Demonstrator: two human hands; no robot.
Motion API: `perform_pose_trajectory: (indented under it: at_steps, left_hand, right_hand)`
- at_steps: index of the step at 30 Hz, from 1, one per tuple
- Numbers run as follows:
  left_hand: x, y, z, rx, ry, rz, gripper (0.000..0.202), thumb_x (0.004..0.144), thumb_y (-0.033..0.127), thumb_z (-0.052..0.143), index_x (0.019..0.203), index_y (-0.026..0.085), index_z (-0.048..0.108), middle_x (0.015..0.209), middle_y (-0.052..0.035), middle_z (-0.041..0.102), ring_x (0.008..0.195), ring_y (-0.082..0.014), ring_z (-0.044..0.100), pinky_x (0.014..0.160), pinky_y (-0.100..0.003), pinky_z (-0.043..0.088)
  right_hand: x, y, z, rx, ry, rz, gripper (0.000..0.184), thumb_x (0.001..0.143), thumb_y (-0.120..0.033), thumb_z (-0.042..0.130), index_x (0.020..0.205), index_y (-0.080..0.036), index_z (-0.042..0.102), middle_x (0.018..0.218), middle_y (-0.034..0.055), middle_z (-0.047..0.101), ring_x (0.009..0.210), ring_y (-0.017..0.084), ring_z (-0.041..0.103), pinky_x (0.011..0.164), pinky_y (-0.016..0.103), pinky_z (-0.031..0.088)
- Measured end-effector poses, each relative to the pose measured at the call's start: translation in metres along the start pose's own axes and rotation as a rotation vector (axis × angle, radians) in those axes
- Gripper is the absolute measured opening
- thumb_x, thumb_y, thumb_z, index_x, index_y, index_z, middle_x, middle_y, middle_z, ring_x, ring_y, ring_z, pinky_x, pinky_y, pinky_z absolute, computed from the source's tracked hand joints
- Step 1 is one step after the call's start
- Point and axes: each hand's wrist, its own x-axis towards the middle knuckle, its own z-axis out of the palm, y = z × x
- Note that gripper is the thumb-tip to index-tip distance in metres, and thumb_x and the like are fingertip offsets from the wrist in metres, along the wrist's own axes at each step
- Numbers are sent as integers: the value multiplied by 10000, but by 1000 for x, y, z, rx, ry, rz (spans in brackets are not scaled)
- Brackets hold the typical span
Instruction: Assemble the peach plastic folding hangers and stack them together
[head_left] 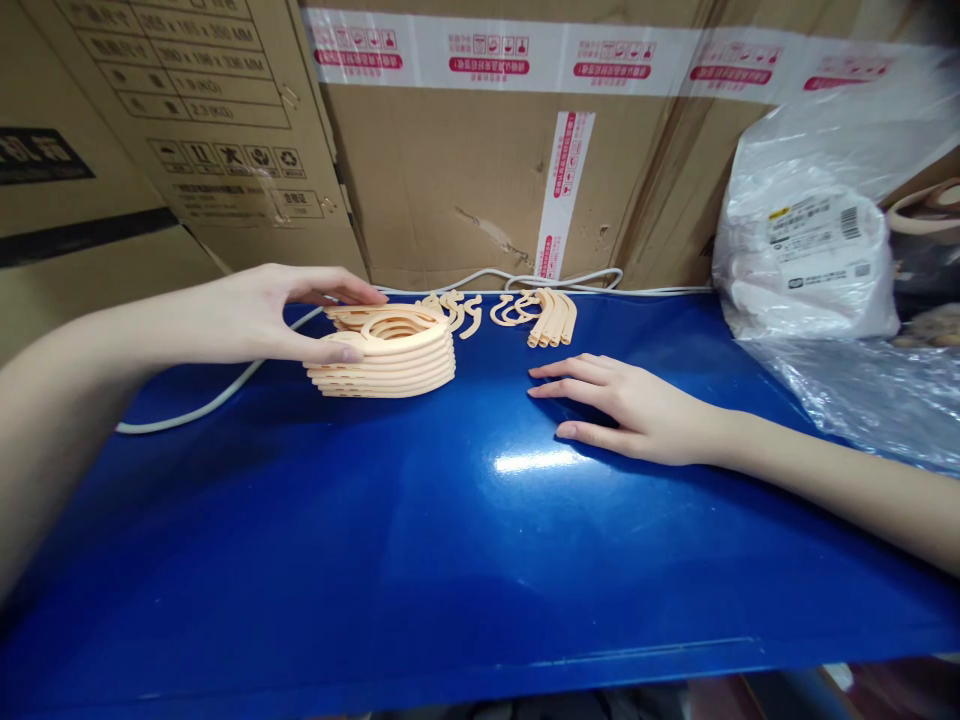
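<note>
A stack of several peach plastic hanger-shaped pieces (397, 362) lies on the blue table (450, 540) at the back left. My left hand (281, 312) grips the stack's left end, thumb on its near side and fingers over the top. My right hand (626, 405) rests flat on the table to the right of the stack, fingers stretched out and holding nothing. Behind it lie two small clusters of loose peach hook pieces, one cluster (459, 310) by the stack and the other (544, 315) further right.
Cardboard boxes (465, 170) form a wall along the table's back edge. A white cable (217, 398) runs along the back and curves off the left side. A clear plastic bag (810, 260) with white contents sits at the right.
</note>
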Motion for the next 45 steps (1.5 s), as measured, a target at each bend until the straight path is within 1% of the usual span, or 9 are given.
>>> perform_pose_trajectory:
  at_steps: [4, 9, 14, 19, 22, 24, 30, 40, 45]
  left_hand:
    - [0, -1, 0, 12, 16, 39, 673, 773, 619, 645, 1285, 187, 583, 1158, -43, 698, 939, -164, 638, 818, -282, 507]
    - [1, -3, 0, 18, 5, 1, 676, 746, 639, 644, 1279, 227, 588, 1165, -21, 692, 968, -184, 646, 842, -320, 509]
    - [0, 1, 1, -12, -17, -12, 683, 756, 600, 643, 1304, 201, 567, 1202, -45, 673, 1005, -195, 626, 892, -355, 492]
    - [-3, 7, -5, -124, -38, -123, 683, 783, 614, 598, 1348, 237, 529, 1280, -31, 630, 1090, -215, 594, 939, -360, 462]
    - [-4, 0, -10, -193, 0, -200, 579, 859, 586, 516, 1335, 256, 536, 1280, -3, 636, 1104, -195, 588, 969, -358, 440]
    - [-5, -9, -13, -186, -2, -220, 584, 842, 590, 544, 1321, 257, 542, 1271, 2, 644, 1100, -188, 594, 964, -340, 444]
    - [-8, -29, -13, -75, -73, -165, 609, 800, 614, 602, 1272, 232, 575, 1241, -7, 669, 1074, -201, 595, 974, -392, 440]
    - [-7, -28, -9, -27, -8, -120, 531, 834, 634, 588, 1204, 255, 620, 1164, 31, 702, 1000, -178, 619, 890, -313, 489]
    - [-5, -29, -7, -22, 3, -102, 525, 840, 630, 586, 1201, 251, 621, 1164, 37, 704, 974, -179, 616, 875, -327, 505]
  right_hand:
    - [0, 0, 0, 3, 2, 2, 447, 975, -460, 457, 1319, -192, 557, 1416, 106, 528, 1277, 235, 507, 1064, 446, 405]
    - [1, 0, 0, 1, -1, 2, 444, 976, -456, 457, 1322, -196, 555, 1419, 105, 525, 1279, 236, 506, 1065, 446, 404]
    - [1, 0, 1, -2, 2, 3, 445, 974, -456, 459, 1321, -197, 557, 1419, 105, 526, 1279, 238, 507, 1061, 445, 408]
    - [1, -1, 0, 5, -5, 5, 453, 975, -464, 453, 1329, -200, 552, 1419, 106, 527, 1275, 243, 510, 1059, 457, 409]
    - [1, -2, -2, 0, -11, 11, 457, 974, -469, 452, 1329, -199, 554, 1420, 104, 527, 1276, 243, 509, 1062, 451, 409]
    - [2, -3, -2, -1, -11, 15, 458, 973, -467, 452, 1330, -200, 555, 1421, 105, 525, 1277, 245, 509, 1062, 451, 409]
    - [4, -6, -5, 15, -5, 26, 442, 965, -451, 473, 1337, -227, 553, 1421, 101, 525, 1280, 259, 509, 1054, 472, 414]
    - [4, -8, -6, 0, -16, 29, 439, 971, -444, 461, 1336, -218, 549, 1426, 106, 519, 1280, 257, 505, 1053, 477, 415]
    - [4, -7, -6, 9, -12, 25, 442, 969, -447, 465, 1329, -209, 557, 1419, 111, 524, 1274, 258, 510, 1055, 470, 415]
